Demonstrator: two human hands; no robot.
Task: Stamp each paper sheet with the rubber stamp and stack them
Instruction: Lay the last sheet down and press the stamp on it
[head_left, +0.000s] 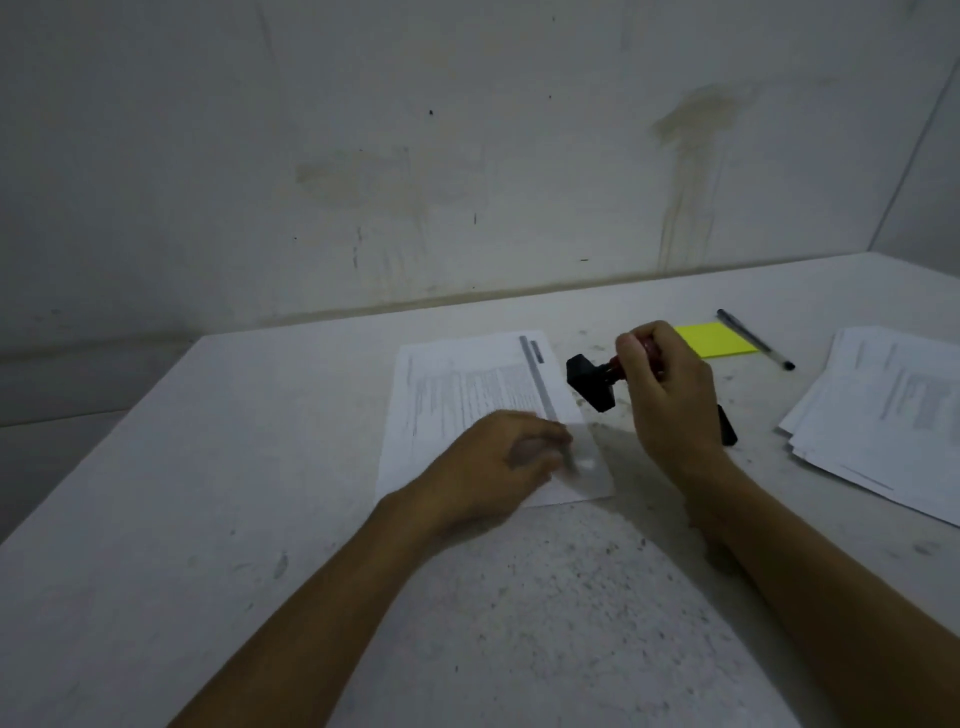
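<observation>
A printed paper sheet (467, 395) lies flat in the middle of the table. My left hand (504, 457) rests on its near right part, fingers spread and blurred, pressing the sheet down. My right hand (665, 395) grips the red handle of a rubber stamp (589, 382), held tilted in the air just right of the sheet with its black base pointing left. A loose pile of printed sheets (883, 410) lies at the right edge of the view.
A yellow sticky-note pad (719, 340) and a pen (756, 340) lie behind my right hand. A black object (727, 426), partly hidden by my right wrist, sits on the table. The speckled white table (260, 519) meets a stained wall at the back.
</observation>
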